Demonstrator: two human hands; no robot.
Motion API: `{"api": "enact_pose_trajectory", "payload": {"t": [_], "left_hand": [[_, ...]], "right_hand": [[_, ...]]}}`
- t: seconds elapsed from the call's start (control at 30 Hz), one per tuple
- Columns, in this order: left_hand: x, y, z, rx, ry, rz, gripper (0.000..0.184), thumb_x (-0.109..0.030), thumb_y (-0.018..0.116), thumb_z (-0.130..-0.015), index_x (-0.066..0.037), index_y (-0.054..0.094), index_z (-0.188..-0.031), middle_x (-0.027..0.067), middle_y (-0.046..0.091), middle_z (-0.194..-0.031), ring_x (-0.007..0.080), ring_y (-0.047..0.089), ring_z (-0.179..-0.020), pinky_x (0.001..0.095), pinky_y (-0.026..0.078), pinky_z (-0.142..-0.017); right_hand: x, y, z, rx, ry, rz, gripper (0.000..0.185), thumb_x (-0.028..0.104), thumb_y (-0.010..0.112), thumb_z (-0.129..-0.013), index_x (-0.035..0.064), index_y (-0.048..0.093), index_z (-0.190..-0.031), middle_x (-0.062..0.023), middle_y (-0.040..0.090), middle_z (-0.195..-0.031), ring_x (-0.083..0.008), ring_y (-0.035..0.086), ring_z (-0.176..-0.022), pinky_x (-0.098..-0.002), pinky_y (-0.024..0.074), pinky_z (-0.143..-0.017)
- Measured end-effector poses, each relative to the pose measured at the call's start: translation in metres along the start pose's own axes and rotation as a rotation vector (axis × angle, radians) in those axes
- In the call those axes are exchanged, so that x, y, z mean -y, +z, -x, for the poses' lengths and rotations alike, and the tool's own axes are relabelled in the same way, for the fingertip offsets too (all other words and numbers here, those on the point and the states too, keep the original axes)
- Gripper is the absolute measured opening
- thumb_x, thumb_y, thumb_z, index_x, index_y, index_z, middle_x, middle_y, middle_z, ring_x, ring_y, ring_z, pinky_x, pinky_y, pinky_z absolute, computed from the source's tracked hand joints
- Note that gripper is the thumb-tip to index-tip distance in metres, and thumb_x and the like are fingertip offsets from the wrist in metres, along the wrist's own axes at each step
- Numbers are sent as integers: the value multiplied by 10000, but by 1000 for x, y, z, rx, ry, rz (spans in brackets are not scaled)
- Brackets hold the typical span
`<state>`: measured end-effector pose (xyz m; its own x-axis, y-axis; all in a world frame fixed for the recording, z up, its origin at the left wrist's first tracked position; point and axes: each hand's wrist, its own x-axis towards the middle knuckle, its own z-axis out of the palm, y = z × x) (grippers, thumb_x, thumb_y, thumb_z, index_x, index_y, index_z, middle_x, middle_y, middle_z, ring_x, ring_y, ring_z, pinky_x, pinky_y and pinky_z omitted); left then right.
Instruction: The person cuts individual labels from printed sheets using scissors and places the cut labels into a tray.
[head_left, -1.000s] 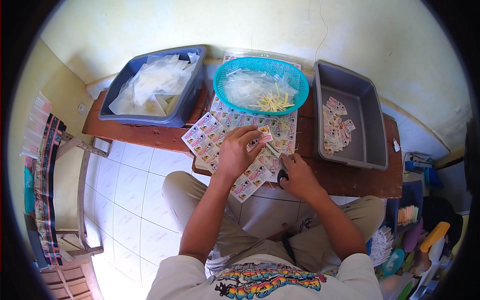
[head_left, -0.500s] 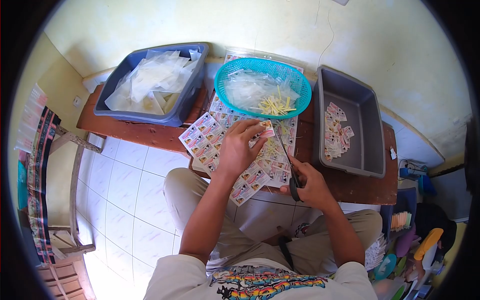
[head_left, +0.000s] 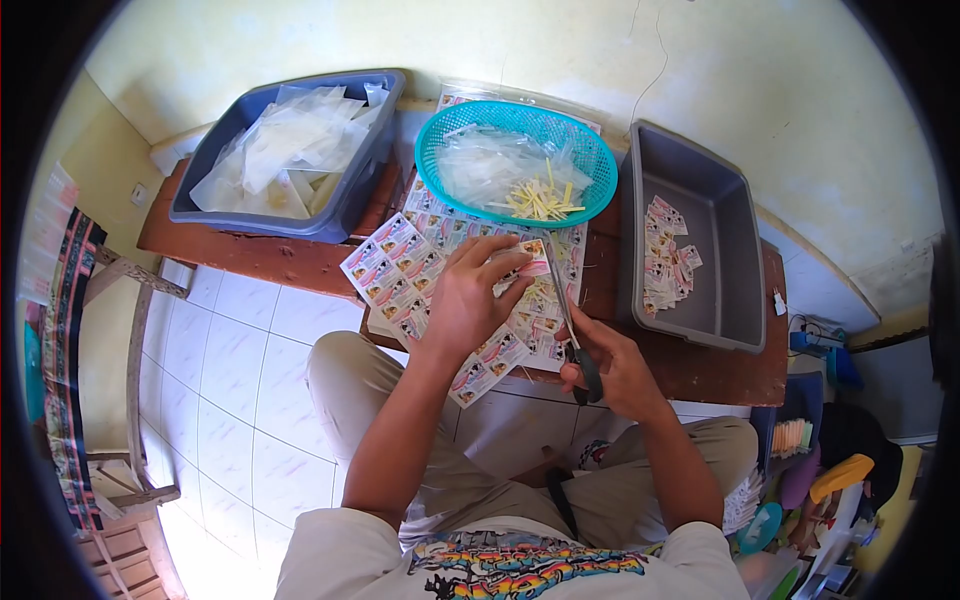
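Between its thumb and fingers my left hand (head_left: pixel 472 300) pinches a small printed label (head_left: pixel 535 258). Black-handled scissors (head_left: pixel 571 330) are in my right hand (head_left: pixel 612 368), their blades pointing up beside the label's right edge. Printed label sheets (head_left: pixel 393 268) lie under and left of my left hand, one piece (head_left: pixel 490 366) reaching past the bench's front edge. Just beyond my hands stands a turquoise basket (head_left: pixel 428 150) with clear plastic pieces and thin yellow strips. Cut labels (head_left: pixel 668 262) lie in the grey tub on the right.
A blue-grey tub (head_left: pixel 345 222) of translucent plastic bags stands at the left of the brown wooden bench (head_left: pixel 240 255). The grey tub (head_left: pixel 740 290) stands at its right. Another person (head_left: pixel 850 455) is at the lower right, near coloured containers.
My right hand has moved slightly right and down from the label, and the scissors show more of their blades. The whole view has shifted slightly.
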<state>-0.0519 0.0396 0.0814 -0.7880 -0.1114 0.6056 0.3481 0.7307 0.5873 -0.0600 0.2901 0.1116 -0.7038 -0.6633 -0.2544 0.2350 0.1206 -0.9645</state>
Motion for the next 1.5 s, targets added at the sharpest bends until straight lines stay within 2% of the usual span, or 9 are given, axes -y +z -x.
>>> {"api": "enact_pose_trajectory", "payload": {"t": [0.1,0.2,0.53,0.93,1.03,1.1,1.23,1.3,1.5], "left_hand": [[-2,0,0,1,15,17,279,-86,881,-795,-73,792,-1060,124,734,-1195,340,705,-1082,448,579,-915],[-2,2,1,-9,28,24,276,-84,881,-791,-74,789,-1051,120,733,-1188,337,704,-1080,446,579,-914],[-7,2,2,20,27,49,262,-96,878,-800,-79,788,-1045,110,733,-1181,330,705,-1075,441,580,-915],[-8,4,3,25,45,47,235,-120,871,-819,-86,790,-1037,105,738,-1179,326,709,-1073,443,580,-912],[-7,5,3,23,46,48,240,-124,872,-820,-89,792,-1044,104,737,-1186,326,709,-1078,442,581,-915],[-7,5,3,26,45,50,246,-126,871,-821,-93,793,-1051,103,737,-1192,327,709,-1080,443,580,-919],[-7,4,3,28,46,50,246,-124,870,-821,-95,795,-1053,103,737,-1195,326,708,-1084,442,579,-924],[-8,4,3,31,46,48,248,-121,869,-821,-97,795,-1056,102,737,-1197,324,705,-1093,441,576,-930],[-7,4,4,41,38,40,252,-119,867,-822,-95,794,-1062,98,735,-1204,322,699,-1105,442,571,-938]], "right_hand": [[1,1,0,-4,-25,-2,885,91,862,-895,55,381,-1636,-72,604,-1313,-90,630,-919,-277,596,-728],[2,1,0,-3,-16,-2,875,92,859,-899,36,382,-1631,-75,614,-1334,-92,634,-931,-274,594,-737],[2,4,-1,-33,-15,-8,866,115,862,-904,50,393,-1629,-90,624,-1362,-94,645,-957,-262,586,-738],[4,4,0,-50,-34,77,856,155,860,-914,56,398,-1628,-101,643,-1355,-81,636,-900,-259,585,-731],[1,3,-1,-50,-40,53,851,141,856,-915,60,399,-1629,-95,644,-1349,-77,634,-890,-259,584,-730],[2,4,-1,-46,-24,88,815,26,768,-936,63,371,-1646,-144,637,-1372,-117,653,-812,-294,593,-755],[3,6,0,-53,-25,74,815,26,771,-936,62,372,-1646,-139,635,-1361,-120,654,-815,-293,591,-752],[1,5,0,-60,-21,45,817,87,827,-932,95,407,-1632,-85,645,-1325,-79,637,-900,-264,589,-730],[0,6,0,-73,-5,12,812,85,821,-936,90,405,-1632,-79,647,-1308,-80,634,-901,-258,589,-723]]}}
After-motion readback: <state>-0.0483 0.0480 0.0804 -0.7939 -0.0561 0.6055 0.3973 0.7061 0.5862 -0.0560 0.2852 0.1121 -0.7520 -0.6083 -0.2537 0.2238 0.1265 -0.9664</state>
